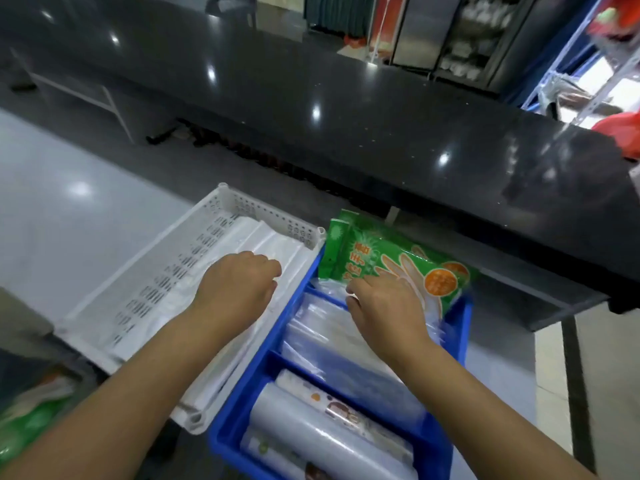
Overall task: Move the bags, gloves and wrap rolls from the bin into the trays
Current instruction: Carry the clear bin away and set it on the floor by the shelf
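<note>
A white perforated tray (pixel 221 216) sits at the left with flat white plastic bags (pixel 266 240) lying in it. My left hand (pixel 239 285) rests on those bags with its fingers curled under; a grip cannot be made out. To the right stands a blue divided bin (pixel 235 407). Its near compartment holds wrap rolls (pixel 311 427) and its middle one clear bags (pixel 329 344). Green glove packs (pixel 388 258) stand tilted in its far compartment, and my right hand (pixel 384 306) holds the front pack by its lower part.
A dark glossy counter (pixel 381 140) runs across just behind the tray and bin, overhanging the glove packs. A pale tiled floor (pixel 69 188) lies to the left. Something green (pixel 24 431) shows blurred at the bottom left. Blue shelving (pixel 568 64) stands at the far right.
</note>
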### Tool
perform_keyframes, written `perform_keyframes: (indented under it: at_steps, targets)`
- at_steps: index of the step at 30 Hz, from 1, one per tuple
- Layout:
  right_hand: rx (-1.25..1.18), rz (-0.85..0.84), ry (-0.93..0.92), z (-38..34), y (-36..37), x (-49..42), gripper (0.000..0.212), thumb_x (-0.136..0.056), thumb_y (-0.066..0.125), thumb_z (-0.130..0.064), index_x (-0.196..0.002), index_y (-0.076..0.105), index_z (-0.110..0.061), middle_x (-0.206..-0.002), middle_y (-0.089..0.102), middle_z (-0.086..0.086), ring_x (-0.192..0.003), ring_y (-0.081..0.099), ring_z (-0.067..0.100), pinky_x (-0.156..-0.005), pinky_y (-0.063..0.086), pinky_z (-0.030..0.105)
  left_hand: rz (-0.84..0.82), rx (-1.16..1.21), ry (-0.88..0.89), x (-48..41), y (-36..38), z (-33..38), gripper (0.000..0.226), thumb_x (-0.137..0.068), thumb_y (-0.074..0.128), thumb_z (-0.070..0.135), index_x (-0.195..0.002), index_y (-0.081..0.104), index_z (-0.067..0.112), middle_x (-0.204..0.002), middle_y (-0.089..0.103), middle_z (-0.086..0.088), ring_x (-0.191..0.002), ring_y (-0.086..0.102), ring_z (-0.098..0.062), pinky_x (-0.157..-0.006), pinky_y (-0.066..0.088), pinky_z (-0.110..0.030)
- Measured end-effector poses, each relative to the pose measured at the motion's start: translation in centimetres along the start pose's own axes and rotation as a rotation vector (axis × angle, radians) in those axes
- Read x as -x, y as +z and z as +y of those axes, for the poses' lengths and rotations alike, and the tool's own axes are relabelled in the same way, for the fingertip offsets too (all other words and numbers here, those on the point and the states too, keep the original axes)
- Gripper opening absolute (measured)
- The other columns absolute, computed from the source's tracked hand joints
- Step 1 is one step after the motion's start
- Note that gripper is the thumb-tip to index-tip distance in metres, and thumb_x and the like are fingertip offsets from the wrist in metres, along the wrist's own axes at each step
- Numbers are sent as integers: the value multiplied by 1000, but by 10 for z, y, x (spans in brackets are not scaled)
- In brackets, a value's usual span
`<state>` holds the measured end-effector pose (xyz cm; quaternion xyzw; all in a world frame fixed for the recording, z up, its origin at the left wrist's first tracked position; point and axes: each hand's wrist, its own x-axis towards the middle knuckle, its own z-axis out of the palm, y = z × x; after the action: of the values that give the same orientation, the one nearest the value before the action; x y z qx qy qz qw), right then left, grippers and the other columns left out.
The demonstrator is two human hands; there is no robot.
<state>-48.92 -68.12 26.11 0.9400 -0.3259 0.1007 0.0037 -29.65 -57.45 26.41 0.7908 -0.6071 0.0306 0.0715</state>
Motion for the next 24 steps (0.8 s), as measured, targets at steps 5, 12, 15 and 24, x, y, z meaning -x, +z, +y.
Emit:
perform_keyframes:
  at_steps: [5, 12, 15, 24]
  targets:
    - [37, -30, -200, -82, -10, -12, 9, -73, 63, -10, -64, 61, -12, -55, 59, 6, -50, 54, 29, -42, 37, 28, -37, 8, -223, 82, -17, -65, 23, -92, 43, 27, -99, 64, 23, -91, 68, 3, -85, 60, -22, -68, 49, -34]
    - [-15, -66, -478, -254, -4, -5, 22, -91, 42, -24, -83, 60, -14, -79, 65, 5, -73, 58, 29, -52, 31, 30, 28, 24, -471, 253, -51, -160, 11, -80, 65, 17, -70, 66, 11, -70, 67, -11, -66, 62, -32, -52, 47, -36]
    - [-40, -90, -582, -343, 1, 15, 15, -86, 53, -21, -77, 61, -12, -72, 66, 7, -63, 61, 31, -50, 37, 28, -16, 9, -625, 344, -59, -206, 17, -86, 55, 23, -81, 68, 14, -81, 70, -10, -78, 63, -33, -58, 46, -37]
    - [-5, -208, -688, -540, 76, 79, 12, -84, 53, -19, -74, 58, -15, -71, 64, 5, -63, 59, 27, -50, 41, 32, -183, -5, -899, 571, -57, -315, 18, -90, 47, 30, -95, 64, 25, -92, 69, -3, -81, 64, -25, -68, 53, -32]
